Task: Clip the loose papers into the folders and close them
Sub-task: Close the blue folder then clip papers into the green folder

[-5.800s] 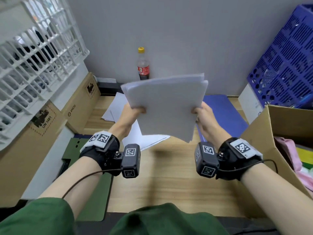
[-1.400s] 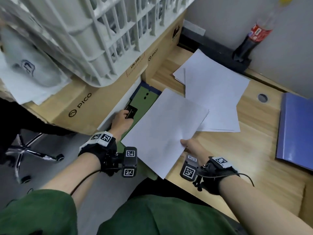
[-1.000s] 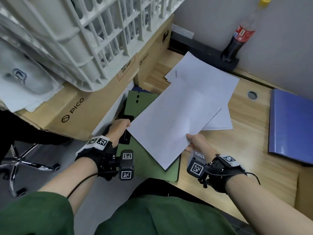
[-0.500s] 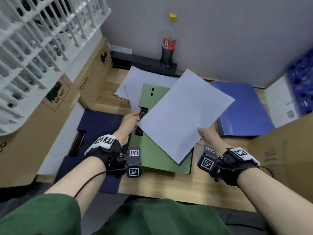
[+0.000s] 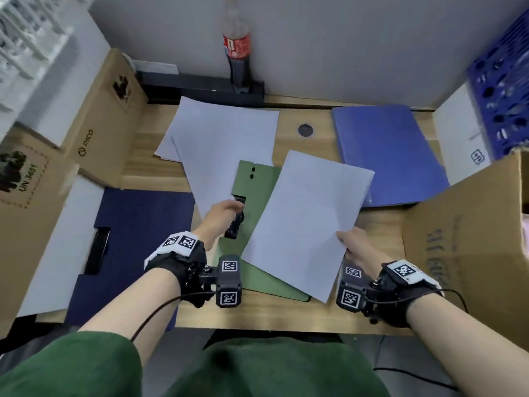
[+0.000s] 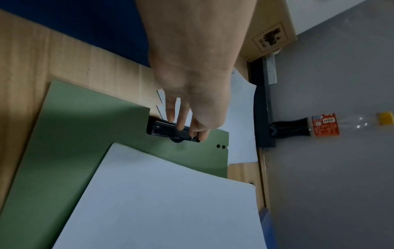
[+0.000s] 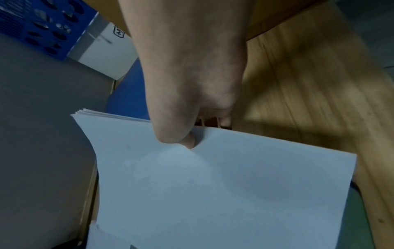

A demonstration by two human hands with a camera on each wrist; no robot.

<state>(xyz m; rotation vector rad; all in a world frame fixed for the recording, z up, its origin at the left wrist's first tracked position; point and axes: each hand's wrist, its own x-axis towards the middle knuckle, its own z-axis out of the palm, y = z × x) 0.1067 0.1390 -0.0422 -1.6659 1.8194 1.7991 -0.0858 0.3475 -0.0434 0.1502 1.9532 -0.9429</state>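
A green folder lies open on the wooden desk, with a black clip on its left edge. My left hand grips that clip, fingers curled over it. My right hand pinches the near right edge of a stack of white papers, thumb on top, held over the right part of the green folder. More loose white sheets lie behind, partly under the folder.
A closed blue folder lies at the back right. A dark navy folder lies open at the left. Cardboard boxes stand left, another box stands right. A cola bottle stands at the wall.
My left hand has pulled the green folder from beside the left boxes onto the middle of the desk. My right hand has kept the paper stack over it, and my head view has swung right.
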